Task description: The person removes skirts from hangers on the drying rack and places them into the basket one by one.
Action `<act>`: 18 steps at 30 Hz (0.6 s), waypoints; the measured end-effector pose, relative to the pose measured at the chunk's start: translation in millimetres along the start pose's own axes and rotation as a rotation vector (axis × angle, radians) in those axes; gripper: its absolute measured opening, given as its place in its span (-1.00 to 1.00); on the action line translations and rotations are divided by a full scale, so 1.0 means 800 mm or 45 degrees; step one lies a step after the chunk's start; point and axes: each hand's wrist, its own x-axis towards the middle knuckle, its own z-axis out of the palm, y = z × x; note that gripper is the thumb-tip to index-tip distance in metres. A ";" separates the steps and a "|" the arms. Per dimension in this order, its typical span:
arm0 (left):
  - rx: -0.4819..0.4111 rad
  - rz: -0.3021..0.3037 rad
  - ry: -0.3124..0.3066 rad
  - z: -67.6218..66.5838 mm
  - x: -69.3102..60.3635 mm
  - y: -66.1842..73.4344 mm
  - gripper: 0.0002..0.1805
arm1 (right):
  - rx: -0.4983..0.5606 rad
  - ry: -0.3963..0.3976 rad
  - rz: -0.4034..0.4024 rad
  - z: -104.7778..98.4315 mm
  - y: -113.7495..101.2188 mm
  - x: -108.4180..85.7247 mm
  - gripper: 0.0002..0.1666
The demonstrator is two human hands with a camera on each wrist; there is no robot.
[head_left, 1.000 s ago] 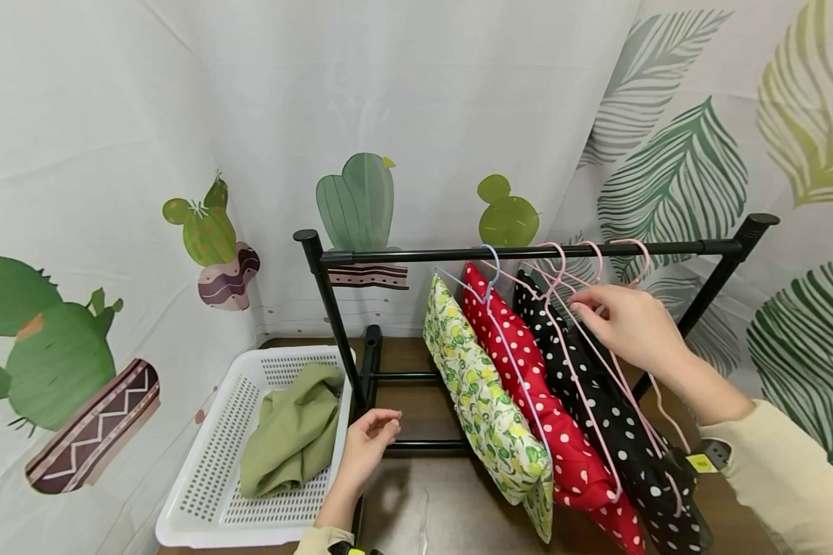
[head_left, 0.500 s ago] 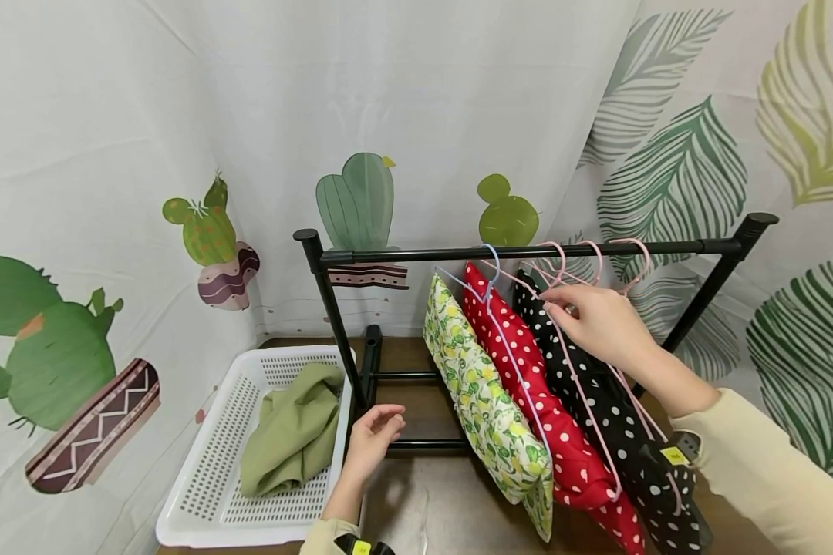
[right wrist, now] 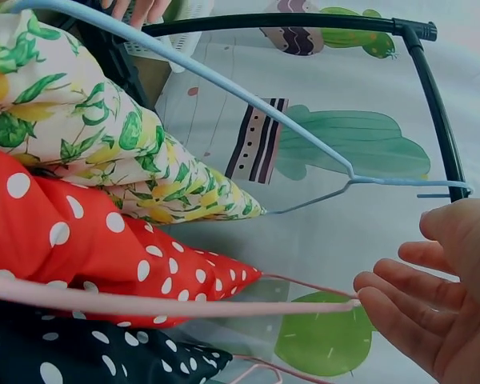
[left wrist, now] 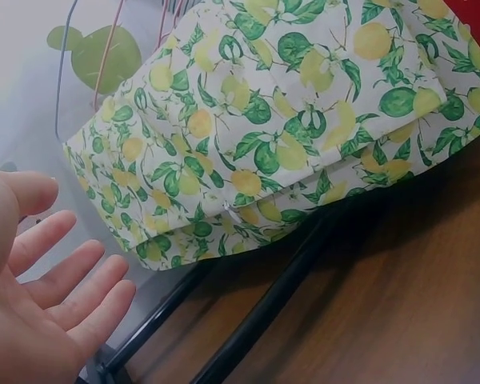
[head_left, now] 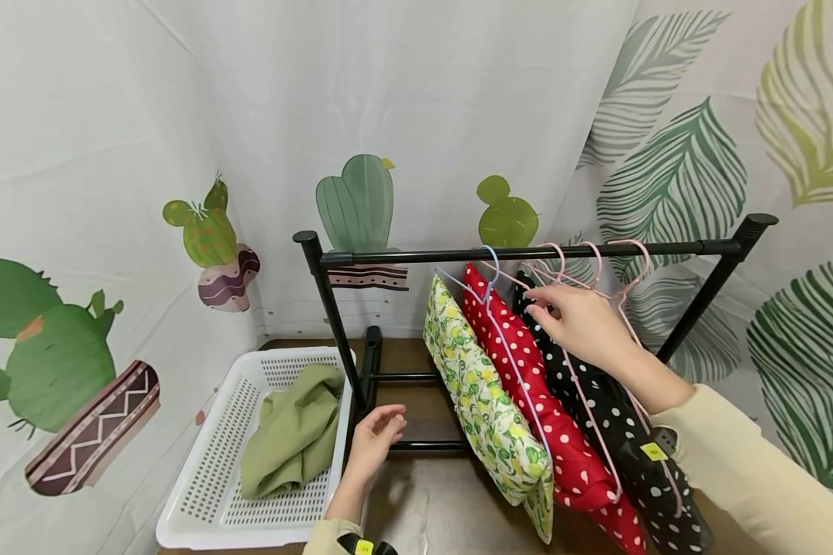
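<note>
My right hand (head_left: 586,327) is at the neck of a pink hanger (head_left: 583,385), fingers loosely bent and thumb apart. In the right wrist view its fingertips hide where that hanger's bar ends; no grip shows. Left of it, a lemon-print cushion-like piece (head_left: 475,385) with a zip hangs with a blue hanger (head_left: 507,339). Beside that hang a red polka-dot piece (head_left: 524,370) and a black polka-dot one (head_left: 618,416), both plump. My left hand (head_left: 371,447) hovers with relaxed fingers, holding nothing, between the white basket (head_left: 201,462) and the lemon piece.
A black rack (head_left: 416,257) carries the hangers on its top rail, including more pink hangers (head_left: 639,262) at the right. Green cloth (head_left: 295,432) lies in the basket. Behind stands a white printed curtain (head_left: 430,116). The brown tabletop (head_left: 416,509) shows under the rack.
My right hand has moved left along the hangers, from the pink ones at the right to the one by the red piece. The left hand has barely shifted.
</note>
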 end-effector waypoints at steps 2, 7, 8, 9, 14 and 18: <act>-0.007 0.002 0.001 0.001 0.001 -0.003 -0.69 | 0.017 -0.023 0.019 0.002 -0.001 0.002 -0.72; -0.022 -0.002 0.009 0.002 0.002 -0.007 -0.68 | 0.032 -0.098 0.074 0.007 -0.003 0.006 -0.65; -0.028 0.000 0.009 0.003 0.001 -0.007 -0.68 | 0.027 -0.108 0.079 0.009 -0.003 0.007 -0.65; -0.030 -0.003 0.010 0.003 0.001 -0.007 -0.68 | 0.028 -0.116 0.081 0.010 -0.003 0.007 -0.64; -0.032 -0.011 -0.001 0.003 0.000 -0.009 -0.66 | 0.050 -0.125 0.073 0.017 -0.003 0.011 -0.63; -0.043 -0.037 -0.001 0.002 0.003 -0.014 -0.64 | 0.058 -0.158 0.084 0.023 -0.005 0.016 -0.61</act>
